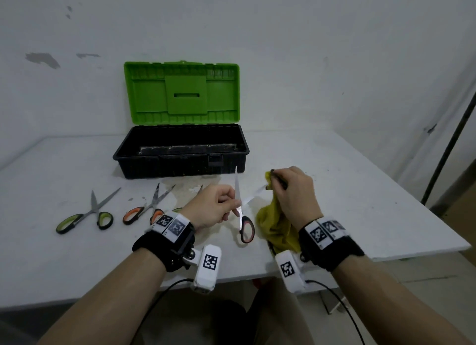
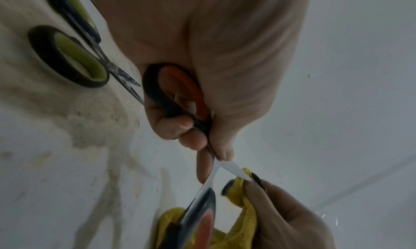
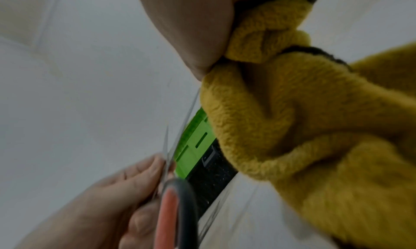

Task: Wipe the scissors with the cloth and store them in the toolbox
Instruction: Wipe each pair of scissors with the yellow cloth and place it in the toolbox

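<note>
From the head camera, the left hand (image 1: 215, 207) pinches a pair of orange-and-black-handled steel scissors (image 1: 243, 217) at the pivot, blades spread open above the white bench (image 1: 347, 190); one blade points up toward the toolbox, the other slants right into the mustard-yellow fleece cloth (image 1: 277, 225) bunched in the right hand (image 1: 295, 194), whose fingers curl round the fabric. The black plastic toolbox with its green lid raised (image 1: 181, 149) stands at the bench's far edge, just behind both hands. Toward the left edge lie a green-handled pair of scissors (image 1: 87, 214) and an orange-handled pair (image 1: 145, 207); a further pair is mostly hidden behind the left wrist.

The left wrist camera shows the fingers (image 2: 180, 126) curled round one handle loop, thumb pressed at the pivot, the cloth (image 2: 245, 204) meeting one blade tip.

The right wrist camera shows cloth (image 3: 303, 119) filling the grip, covering part of the toolbox (image 3: 209, 171).
</note>
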Action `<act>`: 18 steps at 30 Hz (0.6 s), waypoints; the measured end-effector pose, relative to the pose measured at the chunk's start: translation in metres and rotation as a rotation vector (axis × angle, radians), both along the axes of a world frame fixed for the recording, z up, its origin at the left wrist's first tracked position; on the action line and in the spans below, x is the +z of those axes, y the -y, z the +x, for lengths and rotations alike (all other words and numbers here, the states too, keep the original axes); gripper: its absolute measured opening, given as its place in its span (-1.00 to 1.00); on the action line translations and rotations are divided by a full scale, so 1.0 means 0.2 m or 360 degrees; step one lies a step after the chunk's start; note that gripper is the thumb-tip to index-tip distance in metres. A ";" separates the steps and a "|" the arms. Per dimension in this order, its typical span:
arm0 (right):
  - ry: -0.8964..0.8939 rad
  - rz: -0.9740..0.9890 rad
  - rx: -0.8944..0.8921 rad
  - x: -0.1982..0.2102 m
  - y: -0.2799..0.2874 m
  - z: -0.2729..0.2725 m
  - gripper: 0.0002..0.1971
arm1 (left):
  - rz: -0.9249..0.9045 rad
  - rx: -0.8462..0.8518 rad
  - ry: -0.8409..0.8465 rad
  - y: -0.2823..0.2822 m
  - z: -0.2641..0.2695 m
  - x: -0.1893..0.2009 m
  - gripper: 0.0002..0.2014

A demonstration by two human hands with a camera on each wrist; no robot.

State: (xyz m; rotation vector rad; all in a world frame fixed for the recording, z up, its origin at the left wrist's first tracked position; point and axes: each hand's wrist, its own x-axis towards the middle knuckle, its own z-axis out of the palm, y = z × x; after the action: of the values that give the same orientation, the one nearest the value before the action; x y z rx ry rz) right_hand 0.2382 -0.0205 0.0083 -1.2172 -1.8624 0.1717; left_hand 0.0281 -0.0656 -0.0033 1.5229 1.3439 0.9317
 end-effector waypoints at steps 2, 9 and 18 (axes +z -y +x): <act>-0.0044 -0.0017 -0.0086 0.03 -0.02 0.04 -0.86 | 0.0007 0.0011 -0.0008 0.00 -0.01 0.00 -0.85; 0.0103 0.0007 0.0268 -0.02 0.18 -0.11 -0.89 | 0.0138 0.0039 -0.0192 -0.02 0.03 0.00 -0.86; 0.0147 -0.0154 -0.0026 -0.01 0.03 -0.04 -0.81 | 0.0239 0.0083 -0.0426 0.00 0.03 0.01 -0.89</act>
State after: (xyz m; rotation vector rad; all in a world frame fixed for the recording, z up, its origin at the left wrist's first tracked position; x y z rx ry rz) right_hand 0.2296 -0.0266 0.0062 -1.3257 -1.9425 0.2018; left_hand 0.0339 -0.0658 -0.0019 1.7845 1.5366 0.9013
